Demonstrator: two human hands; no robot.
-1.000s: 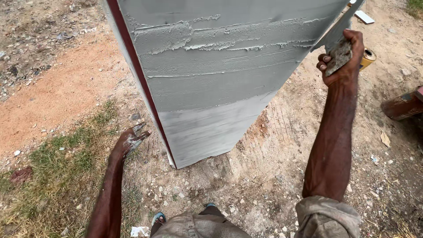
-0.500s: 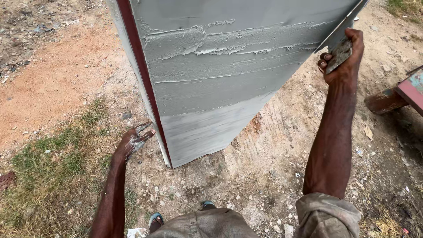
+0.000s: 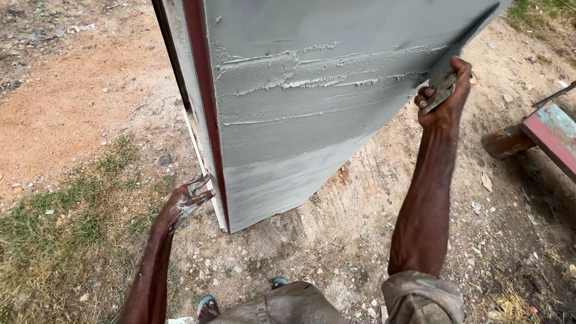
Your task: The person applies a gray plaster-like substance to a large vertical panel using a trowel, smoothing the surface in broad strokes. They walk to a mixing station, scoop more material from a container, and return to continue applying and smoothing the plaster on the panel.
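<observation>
— Grey paste covers the big panel (image 3: 336,120). Where is the scraper?
— The right hand (image 3: 445,99) grips the scraper (image 3: 441,91) tight, up at the panel's right side. The blade is touching the wet ridges there.
— Which way do the ridges run?
— Long and sideways, going left from the scraper.
— And the other hand?
— The left hand (image 3: 186,201) is low down, fingers spread open, holding nothing, just beside the panel's red edge (image 3: 207,114). The right hand is nearer the ridges.
</observation>
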